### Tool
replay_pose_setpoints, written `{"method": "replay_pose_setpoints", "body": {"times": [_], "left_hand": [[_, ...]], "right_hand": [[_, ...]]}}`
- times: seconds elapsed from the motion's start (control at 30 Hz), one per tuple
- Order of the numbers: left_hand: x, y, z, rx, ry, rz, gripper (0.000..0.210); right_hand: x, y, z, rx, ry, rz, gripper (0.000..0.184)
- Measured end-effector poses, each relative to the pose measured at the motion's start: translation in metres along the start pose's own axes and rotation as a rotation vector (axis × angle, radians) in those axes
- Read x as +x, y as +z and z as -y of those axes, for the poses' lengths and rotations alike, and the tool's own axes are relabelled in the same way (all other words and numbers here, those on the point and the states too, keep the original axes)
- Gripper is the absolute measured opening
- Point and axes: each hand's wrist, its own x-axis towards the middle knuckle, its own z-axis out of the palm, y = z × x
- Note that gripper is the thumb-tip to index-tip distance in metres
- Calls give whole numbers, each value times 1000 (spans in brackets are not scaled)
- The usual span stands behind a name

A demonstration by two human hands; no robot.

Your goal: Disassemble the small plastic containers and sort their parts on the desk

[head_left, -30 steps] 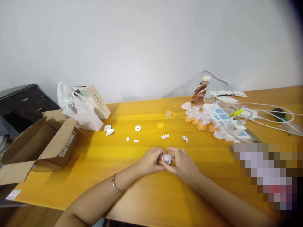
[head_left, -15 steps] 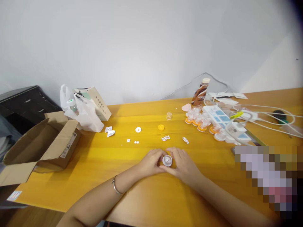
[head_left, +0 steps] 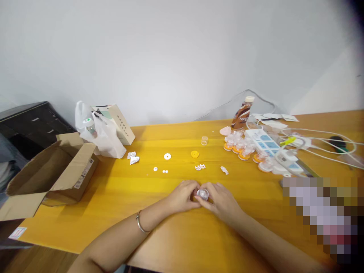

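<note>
Our right hand (head_left: 223, 201) has curled in closer around the clear round piece (head_left: 202, 194), which it and our left hand (head_left: 184, 196) pinch between them, nearer us than the white cut-out pieces (head_left: 198, 167). Uneven pressure from either side could tip it; it might then slip, roll and knock those pieces astray.

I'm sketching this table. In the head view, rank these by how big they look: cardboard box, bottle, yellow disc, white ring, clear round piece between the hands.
1. Cardboard box
2. Bottle
3. Clear round piece
Unranked, smallest: yellow disc and white ring, nearly alike.
</note>
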Motion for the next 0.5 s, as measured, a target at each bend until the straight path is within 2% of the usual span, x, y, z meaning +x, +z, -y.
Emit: {"method": "replay_pose_setpoints", "body": {"times": [0.07, 0.23, 0.4, 0.5], "left_hand": [[1, -1, -1, 14, 7, -6, 19], [2, -2, -3, 47, 1, 12, 21], [1, -2, -3, 44, -34, 27, 23], [1, -2, -3, 55, -29, 25, 21]], "right_hand": [[0, 1, -1, -8, -56, -5, 7], [2, -3, -3, -3, -159, 16, 10], [0, 0, 0, -19, 7, 21, 16], [1, -2, 2, -3, 12, 45, 6]]}}
